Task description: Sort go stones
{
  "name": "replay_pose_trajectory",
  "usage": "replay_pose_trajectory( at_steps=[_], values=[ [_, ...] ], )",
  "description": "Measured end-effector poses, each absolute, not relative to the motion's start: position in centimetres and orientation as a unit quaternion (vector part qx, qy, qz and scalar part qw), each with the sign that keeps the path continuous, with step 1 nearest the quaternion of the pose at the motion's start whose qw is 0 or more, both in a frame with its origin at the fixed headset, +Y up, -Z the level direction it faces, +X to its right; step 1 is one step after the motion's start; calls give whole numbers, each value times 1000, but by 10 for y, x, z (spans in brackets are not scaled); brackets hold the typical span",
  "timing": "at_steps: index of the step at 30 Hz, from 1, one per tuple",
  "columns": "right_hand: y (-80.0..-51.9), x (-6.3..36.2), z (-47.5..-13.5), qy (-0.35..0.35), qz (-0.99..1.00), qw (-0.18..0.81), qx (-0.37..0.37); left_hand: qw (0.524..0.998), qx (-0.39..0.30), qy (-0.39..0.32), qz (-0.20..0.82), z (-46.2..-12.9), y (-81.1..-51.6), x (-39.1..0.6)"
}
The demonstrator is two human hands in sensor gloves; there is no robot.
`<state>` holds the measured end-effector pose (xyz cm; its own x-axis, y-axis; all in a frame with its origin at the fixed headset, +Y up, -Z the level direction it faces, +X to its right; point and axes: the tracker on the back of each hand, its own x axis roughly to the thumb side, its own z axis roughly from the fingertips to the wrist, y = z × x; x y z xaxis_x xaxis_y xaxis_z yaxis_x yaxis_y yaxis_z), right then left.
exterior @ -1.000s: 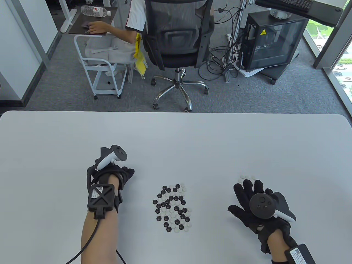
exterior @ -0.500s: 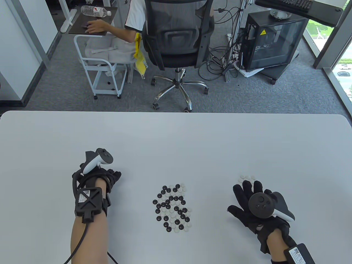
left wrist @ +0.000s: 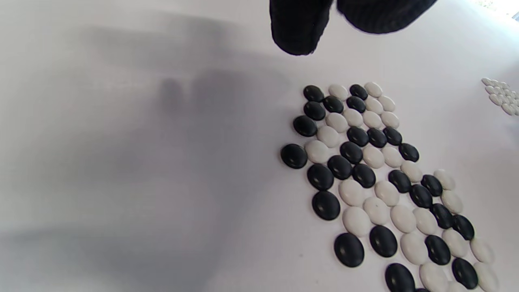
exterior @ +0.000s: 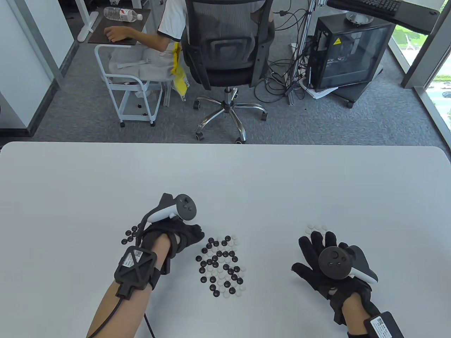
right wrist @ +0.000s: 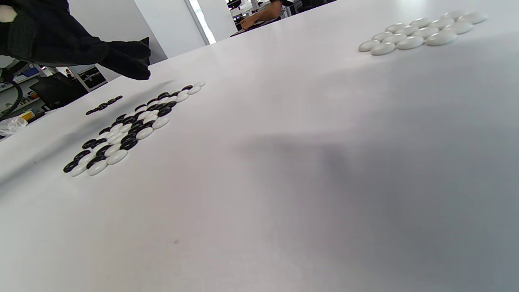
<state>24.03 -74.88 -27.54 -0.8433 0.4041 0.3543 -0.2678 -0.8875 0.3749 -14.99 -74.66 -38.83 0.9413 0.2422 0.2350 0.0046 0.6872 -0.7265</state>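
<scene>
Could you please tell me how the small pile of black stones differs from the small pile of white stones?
The black pile holds only black stones and lies left of the mixed pile, beside the left hand. The white pile holds only white stones and lies right, just beyond the right hand. Both sit on the table.

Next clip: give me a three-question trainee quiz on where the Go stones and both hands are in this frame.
1. True or false: the sorted black stones lie to the left of the mixed pile.
2. Which colour is the small group just beyond the right hand? A) black B) white C) mixed
3. Fill in: the left hand hangs at the pile's ______ corner, in the table view.

Key: 1 true. 2 B. 3 upper-left; the left wrist view shows its fingertips above the table, just short of the nearest stones, holding nothing visible.
</scene>
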Motion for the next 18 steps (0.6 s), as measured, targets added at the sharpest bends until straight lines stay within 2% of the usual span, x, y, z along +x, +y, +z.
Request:
replay_pose_trajectory(
  at_steps=[4, 9, 13, 18],
  values=[
    [-749, 240, -275, 156, 947, 178, 217, 899, -395, -186, 29, -385, -761, -128],
    [-748, 241, -275, 157, 947, 178, 218, 895, -410, -172, 35, -391, -774, -128],
    [-748, 242, -275, 155, 947, 178, 218, 912, -396, -109, 25, -404, -769, -150],
    [-748, 242, -275, 155, 947, 180, 218, 915, -401, 3, 54, -420, -766, -209]
  ],
)
